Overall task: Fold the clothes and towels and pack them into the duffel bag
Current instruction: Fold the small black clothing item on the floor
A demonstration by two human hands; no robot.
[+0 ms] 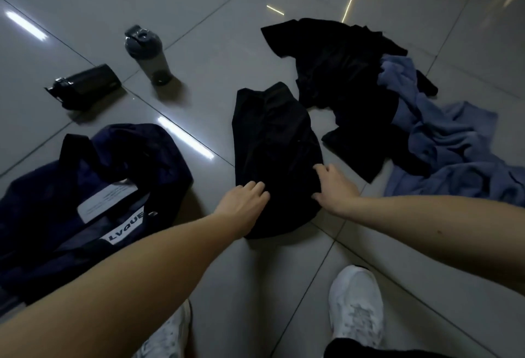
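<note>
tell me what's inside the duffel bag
In the open bag a white printed sheet shows. No folded clothes are visible there; the rest of the inside is dark, so anything deeper cannot be seen.

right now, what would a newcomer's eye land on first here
First, the left hand and right hand, both resting on a partly folded black garment in the middle of the floor. To its left lies the open navy duffel bag. To its right, a heap of black clothes and a blue towel are not yet folded.
</note>
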